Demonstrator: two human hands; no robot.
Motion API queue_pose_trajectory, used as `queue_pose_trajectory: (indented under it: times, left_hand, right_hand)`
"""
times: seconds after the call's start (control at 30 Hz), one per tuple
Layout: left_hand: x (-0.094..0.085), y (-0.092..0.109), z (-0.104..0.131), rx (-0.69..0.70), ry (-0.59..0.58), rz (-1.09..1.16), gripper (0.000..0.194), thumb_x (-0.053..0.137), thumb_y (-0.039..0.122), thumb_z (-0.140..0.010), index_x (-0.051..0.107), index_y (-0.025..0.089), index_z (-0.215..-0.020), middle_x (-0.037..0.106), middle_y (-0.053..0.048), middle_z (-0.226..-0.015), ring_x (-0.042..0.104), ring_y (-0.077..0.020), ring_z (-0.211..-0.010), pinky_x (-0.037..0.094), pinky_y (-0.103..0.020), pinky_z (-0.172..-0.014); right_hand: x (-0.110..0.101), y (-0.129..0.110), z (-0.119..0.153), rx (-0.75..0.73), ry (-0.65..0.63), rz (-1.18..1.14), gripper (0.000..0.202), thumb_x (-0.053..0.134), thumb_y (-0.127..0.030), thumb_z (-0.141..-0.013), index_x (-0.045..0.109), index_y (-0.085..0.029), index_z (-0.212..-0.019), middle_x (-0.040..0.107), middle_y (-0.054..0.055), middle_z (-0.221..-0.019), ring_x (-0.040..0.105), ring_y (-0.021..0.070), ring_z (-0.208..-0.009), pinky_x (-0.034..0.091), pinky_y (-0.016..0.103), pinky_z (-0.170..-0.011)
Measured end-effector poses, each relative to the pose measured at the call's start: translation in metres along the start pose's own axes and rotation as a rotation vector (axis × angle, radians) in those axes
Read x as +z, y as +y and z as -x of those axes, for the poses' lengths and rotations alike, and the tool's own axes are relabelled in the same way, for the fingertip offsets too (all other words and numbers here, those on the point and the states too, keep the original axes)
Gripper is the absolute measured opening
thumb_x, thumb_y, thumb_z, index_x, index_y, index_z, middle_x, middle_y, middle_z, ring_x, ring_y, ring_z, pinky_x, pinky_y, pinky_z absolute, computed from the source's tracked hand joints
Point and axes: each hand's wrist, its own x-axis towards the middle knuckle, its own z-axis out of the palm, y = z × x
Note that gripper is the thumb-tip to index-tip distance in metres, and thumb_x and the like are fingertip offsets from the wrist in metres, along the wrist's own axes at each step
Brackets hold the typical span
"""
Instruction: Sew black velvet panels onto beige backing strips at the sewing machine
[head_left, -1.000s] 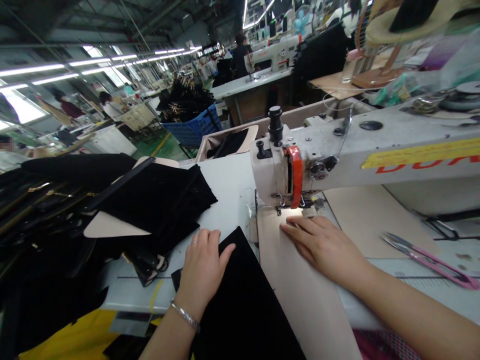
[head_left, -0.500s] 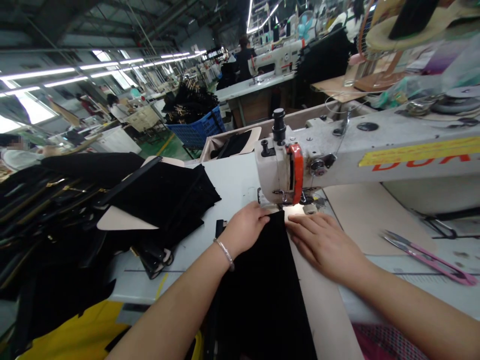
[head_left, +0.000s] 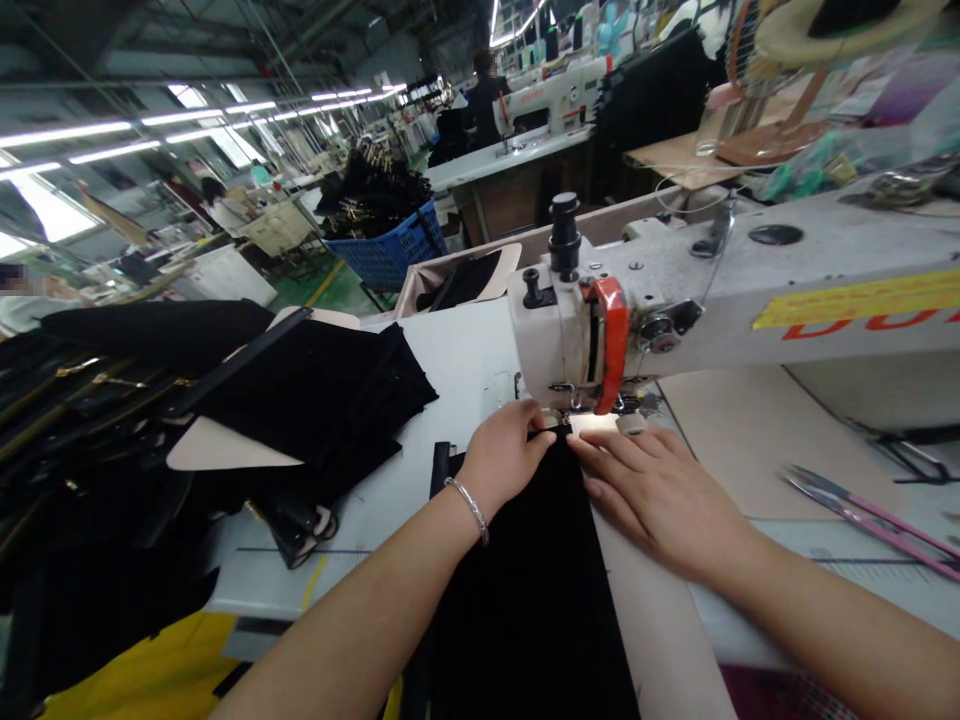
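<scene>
A long black fabric piece [head_left: 532, 600] lies over a pale beige panel [head_left: 660, 630], and both run up to the presser foot of a white sewing machine [head_left: 551, 340]. At the far end of the fabric, close to the foot, my left hand [head_left: 502, 455] has its thumb and fingertips pinched together on the fabric. To the right of the needle area, my right hand [head_left: 660, 490] rests flat with fingers stretched out, over the beige panel and along the black edge. The needle itself is hard to make out.
Black pieces with gold zippers [head_left: 97, 400] are heaped at the left. Pink-handled thread snips [head_left: 870, 515] lie on the right of the table, beside a beige sheet [head_left: 757, 430]. Behind the machine is a blue crate [head_left: 390, 250] full of black pieces. A person [head_left: 484, 100] is further back.
The view has shifted slightly, so the machine appears a little further right. Both hands stay by the presser foot, and the left thumb and fingers remain at the fabric's end.
</scene>
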Motion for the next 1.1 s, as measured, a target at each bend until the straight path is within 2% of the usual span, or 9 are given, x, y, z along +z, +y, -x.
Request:
queue_pose_trajectory:
  times: [0.3, 0.5, 0.6, 0.7, 0.77, 0.83, 1.1]
  left_hand:
    - [0.008, -0.001, 0.000, -0.051, 0.041, -0.056, 0.010, 0.063, 0.028, -0.086, 0.058, 0.020, -0.087, 0.065, -0.002, -0.087, 0.061, -0.0194, -0.080, 0.045, -0.029, -0.069]
    - [0.008, 0.004, 0.000, -0.031, 0.072, -0.092, 0.009, 0.060, 0.026, -0.088, 0.058, 0.019, -0.091, 0.064, -0.003, -0.089, 0.062, -0.0204, -0.083, 0.049, -0.032, -0.073]
    - [0.002, 0.009, 0.010, 0.103, 0.071, -0.121, 0.011, 0.059, 0.020, -0.089, 0.059, 0.018, -0.100, 0.064, -0.006, -0.102, 0.060, -0.0221, -0.098, 0.050, -0.036, -0.087]
    - [-0.003, 0.009, 0.027, 0.346, -0.002, -0.151, 0.020, 0.056, 0.018, -0.091, 0.058, 0.017, -0.111, 0.059, -0.007, -0.122, 0.053, -0.0227, -0.118, 0.041, -0.041, -0.106]
    - [-0.002, 0.007, 0.038, 0.427, -0.038, -0.156, 0.028, 0.054, 0.019, -0.093, 0.054, 0.016, -0.121, 0.055, -0.008, -0.132, 0.048, -0.0224, -0.126, 0.035, -0.043, -0.113]
    - [0.001, 0.003, 0.044, 0.433, -0.039, -0.152, 0.033, 0.051, 0.020, -0.095, 0.048, 0.016, -0.128, 0.052, -0.008, -0.137, 0.044, -0.0220, -0.131, 0.031, -0.046, -0.116]
    - [0.009, 0.001, 0.043, 0.413, -0.023, -0.115, 0.033, 0.049, 0.017, -0.095, 0.047, 0.016, -0.127, 0.051, -0.008, -0.139, 0.042, -0.0213, -0.134, 0.029, -0.048, -0.118]
  right_hand:
    - [0.002, -0.001, 0.001, -0.011, -0.010, 0.038, 0.054, 0.036, -0.048, -0.097, 0.040, -0.018, -0.142, 0.058, 0.010, -0.125, 0.051, 0.0264, -0.105, 0.034, 0.045, -0.090]
    - [0.002, -0.001, 0.001, 0.003, -0.010, 0.030, 0.060, 0.037, -0.055, -0.094, 0.040, -0.019, -0.142, 0.057, 0.010, -0.127, 0.050, 0.0273, -0.105, 0.034, 0.046, -0.092]
    - [0.001, -0.001, 0.002, 0.004, -0.012, 0.003, 0.058, 0.038, -0.056, -0.094, 0.042, -0.022, -0.140, 0.055, 0.008, -0.130, 0.048, 0.0275, -0.107, 0.033, 0.046, -0.093]
    - [0.001, -0.001, 0.002, -0.006, -0.011, -0.018, 0.055, 0.039, -0.055, -0.094, 0.044, -0.024, -0.139, 0.054, 0.006, -0.131, 0.048, 0.0265, -0.108, 0.033, 0.045, -0.094]
    - [0.000, -0.002, 0.002, -0.007, -0.001, -0.024, 0.054, 0.040, -0.054, -0.094, 0.044, -0.024, -0.138, 0.054, 0.006, -0.131, 0.048, 0.0262, -0.107, 0.033, 0.045, -0.094]
    - [0.000, -0.002, 0.002, -0.006, 0.009, -0.021, 0.054, 0.041, -0.054, -0.093, 0.045, -0.024, -0.138, 0.055, 0.007, -0.130, 0.049, 0.0262, -0.106, 0.034, 0.045, -0.093]
    - [0.002, 0.000, 0.002, -0.005, 0.014, -0.002, 0.054, 0.041, -0.052, -0.094, 0.045, -0.022, -0.138, 0.057, 0.008, -0.129, 0.049, 0.0280, -0.109, 0.035, 0.046, -0.091]
